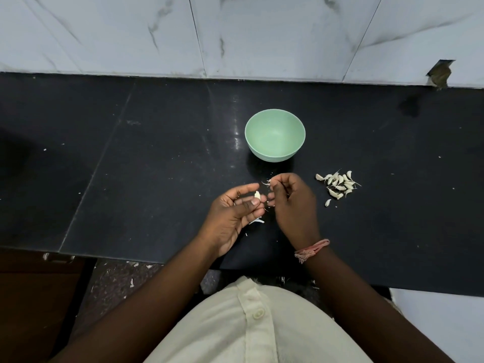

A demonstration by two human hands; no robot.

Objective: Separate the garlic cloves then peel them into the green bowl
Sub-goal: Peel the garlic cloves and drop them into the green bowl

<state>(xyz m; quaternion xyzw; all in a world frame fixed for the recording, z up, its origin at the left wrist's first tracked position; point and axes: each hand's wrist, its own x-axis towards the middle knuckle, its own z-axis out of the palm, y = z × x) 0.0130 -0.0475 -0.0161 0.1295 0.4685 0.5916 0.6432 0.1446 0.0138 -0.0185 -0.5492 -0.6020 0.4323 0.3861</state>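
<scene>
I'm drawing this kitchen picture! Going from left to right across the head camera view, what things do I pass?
left hand pinching a garlic clove → green bowl → right hand holding a bit of skin → pile of garlic cloves

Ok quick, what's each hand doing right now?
Left hand: pinches a garlic clove between thumb and fingers.
Right hand: fingers curled, pinching a bit of garlic skin it has pulled off.

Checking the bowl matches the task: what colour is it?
Pale mint green bowl, plain and unpatterned; head view.
</scene>
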